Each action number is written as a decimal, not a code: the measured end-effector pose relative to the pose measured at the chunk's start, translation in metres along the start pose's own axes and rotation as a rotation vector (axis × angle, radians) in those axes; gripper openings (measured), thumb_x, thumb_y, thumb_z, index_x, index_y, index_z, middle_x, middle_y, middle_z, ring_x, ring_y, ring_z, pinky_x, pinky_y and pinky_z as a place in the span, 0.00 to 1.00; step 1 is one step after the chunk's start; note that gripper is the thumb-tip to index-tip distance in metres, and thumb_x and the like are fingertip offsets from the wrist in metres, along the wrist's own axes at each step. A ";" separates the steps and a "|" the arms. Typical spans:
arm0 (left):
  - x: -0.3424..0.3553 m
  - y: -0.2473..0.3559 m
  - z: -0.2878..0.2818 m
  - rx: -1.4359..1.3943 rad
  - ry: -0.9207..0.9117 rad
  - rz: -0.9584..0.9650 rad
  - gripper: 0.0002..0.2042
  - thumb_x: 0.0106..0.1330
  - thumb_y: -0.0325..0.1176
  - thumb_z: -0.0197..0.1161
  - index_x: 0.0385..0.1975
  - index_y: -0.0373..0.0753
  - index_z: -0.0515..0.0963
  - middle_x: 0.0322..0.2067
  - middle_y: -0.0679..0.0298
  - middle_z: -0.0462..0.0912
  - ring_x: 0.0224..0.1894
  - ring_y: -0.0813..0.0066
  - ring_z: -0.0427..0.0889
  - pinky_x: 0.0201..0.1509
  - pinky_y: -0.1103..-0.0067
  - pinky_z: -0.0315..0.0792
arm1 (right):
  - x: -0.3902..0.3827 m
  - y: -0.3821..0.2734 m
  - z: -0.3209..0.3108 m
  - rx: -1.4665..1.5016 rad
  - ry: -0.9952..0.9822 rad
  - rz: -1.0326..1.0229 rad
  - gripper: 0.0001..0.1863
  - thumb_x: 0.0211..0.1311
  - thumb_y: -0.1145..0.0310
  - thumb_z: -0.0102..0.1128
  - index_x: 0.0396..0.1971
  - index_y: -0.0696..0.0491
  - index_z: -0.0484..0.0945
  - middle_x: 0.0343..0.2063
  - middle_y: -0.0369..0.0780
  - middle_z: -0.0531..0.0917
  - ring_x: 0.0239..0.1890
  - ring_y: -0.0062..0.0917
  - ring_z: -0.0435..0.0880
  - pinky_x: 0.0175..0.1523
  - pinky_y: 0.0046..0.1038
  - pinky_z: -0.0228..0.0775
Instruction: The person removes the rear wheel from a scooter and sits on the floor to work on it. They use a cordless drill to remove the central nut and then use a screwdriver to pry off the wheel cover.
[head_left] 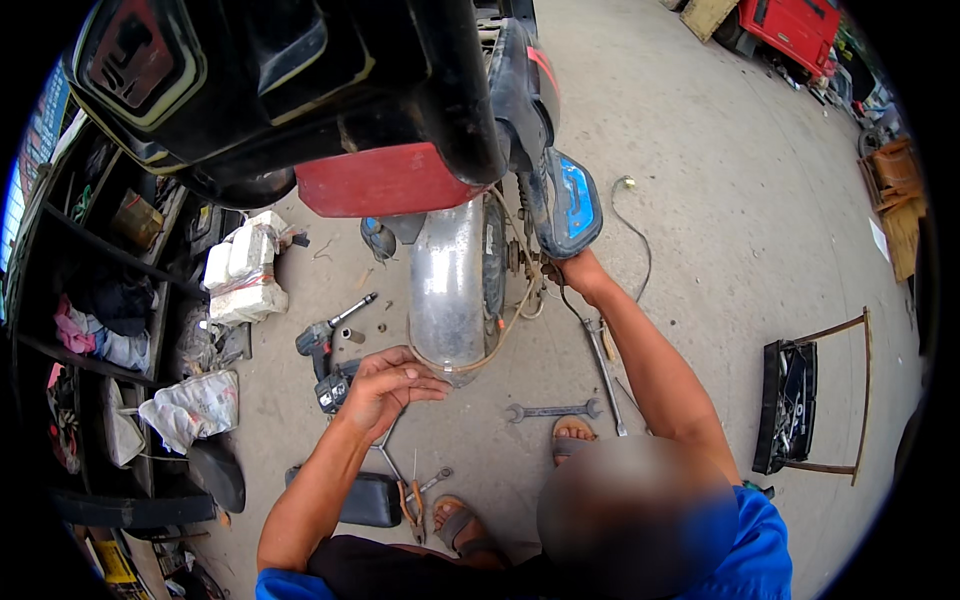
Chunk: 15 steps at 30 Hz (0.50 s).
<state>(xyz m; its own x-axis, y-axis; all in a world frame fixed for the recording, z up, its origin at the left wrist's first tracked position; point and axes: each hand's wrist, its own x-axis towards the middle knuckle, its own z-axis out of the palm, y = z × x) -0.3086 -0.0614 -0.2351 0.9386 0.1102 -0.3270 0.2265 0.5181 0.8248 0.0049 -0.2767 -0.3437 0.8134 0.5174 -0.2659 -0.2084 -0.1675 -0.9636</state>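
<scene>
Head view, left hand (385,385) open by silver mudguard (450,290), right hand (578,272) at rear wheel hub (515,258) — grip unclear, wrench (553,410), cordless drill (325,345) on floor.

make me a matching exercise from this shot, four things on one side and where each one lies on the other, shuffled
Things:
1. cordless drill
2. combination wrench
3. orange-handled pliers
4. black tool tray

Places:
A. on the concrete far to the right, inside a metal frame
B. on the ground left of the silver rear mudguard
C. beside a sandalled foot near the lower edge
D. flat on the ground below the rear wheel, by the other foot

Pairs: 1-B, 2-D, 3-C, 4-A
</scene>
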 end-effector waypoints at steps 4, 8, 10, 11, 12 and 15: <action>0.003 0.000 0.004 0.005 -0.003 -0.002 0.19 0.59 0.27 0.59 0.49 0.22 0.74 0.44 0.39 0.83 0.46 0.43 0.86 0.53 0.57 0.81 | 0.000 0.012 -0.009 0.139 0.018 -0.150 0.11 0.61 0.75 0.65 0.43 0.57 0.79 0.36 0.36 0.84 0.36 0.22 0.81 0.39 0.27 0.74; 0.000 0.004 0.007 -0.037 -0.022 -0.010 0.15 0.62 0.26 0.60 0.46 0.23 0.75 0.42 0.44 0.84 0.46 0.47 0.86 0.53 0.60 0.81 | 0.003 -0.001 0.001 0.086 -0.055 0.068 0.06 0.61 0.79 0.63 0.37 0.56 0.77 0.31 0.35 0.80 0.32 0.21 0.78 0.36 0.26 0.72; 0.001 0.003 0.006 -0.036 -0.026 -0.012 0.15 0.62 0.26 0.60 0.46 0.22 0.74 0.42 0.43 0.83 0.46 0.47 0.86 0.53 0.60 0.81 | 0.004 0.007 0.001 0.128 -0.047 -0.016 0.07 0.62 0.79 0.63 0.38 0.56 0.77 0.32 0.35 0.81 0.32 0.22 0.79 0.37 0.27 0.73; 0.002 0.003 0.006 -0.035 -0.029 -0.013 0.16 0.62 0.26 0.60 0.46 0.22 0.74 0.43 0.43 0.83 0.46 0.46 0.86 0.53 0.60 0.81 | 0.006 0.012 -0.001 0.148 -0.042 -0.058 0.07 0.62 0.80 0.63 0.38 0.56 0.77 0.32 0.36 0.81 0.33 0.22 0.79 0.37 0.27 0.74; 0.003 0.003 0.007 -0.035 -0.031 -0.010 0.16 0.62 0.26 0.60 0.46 0.22 0.74 0.43 0.43 0.83 0.46 0.46 0.86 0.53 0.60 0.81 | 0.008 0.016 -0.004 0.120 -0.039 -0.098 0.08 0.62 0.80 0.62 0.40 0.57 0.77 0.33 0.36 0.81 0.33 0.22 0.80 0.36 0.26 0.73; 0.001 0.003 0.006 -0.016 -0.012 -0.005 0.17 0.61 0.27 0.61 0.47 0.22 0.74 0.43 0.42 0.83 0.45 0.46 0.86 0.53 0.59 0.81 | 0.008 0.021 -0.002 0.115 -0.027 -0.160 0.08 0.63 0.80 0.60 0.42 0.58 0.77 0.33 0.37 0.82 0.31 0.20 0.79 0.34 0.26 0.72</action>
<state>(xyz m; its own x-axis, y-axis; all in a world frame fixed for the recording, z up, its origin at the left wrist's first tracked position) -0.3057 -0.0649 -0.2304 0.9405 0.0968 -0.3256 0.2275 0.5324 0.8154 0.0083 -0.2781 -0.3656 0.8267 0.5520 -0.1085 -0.1396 0.0144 -0.9901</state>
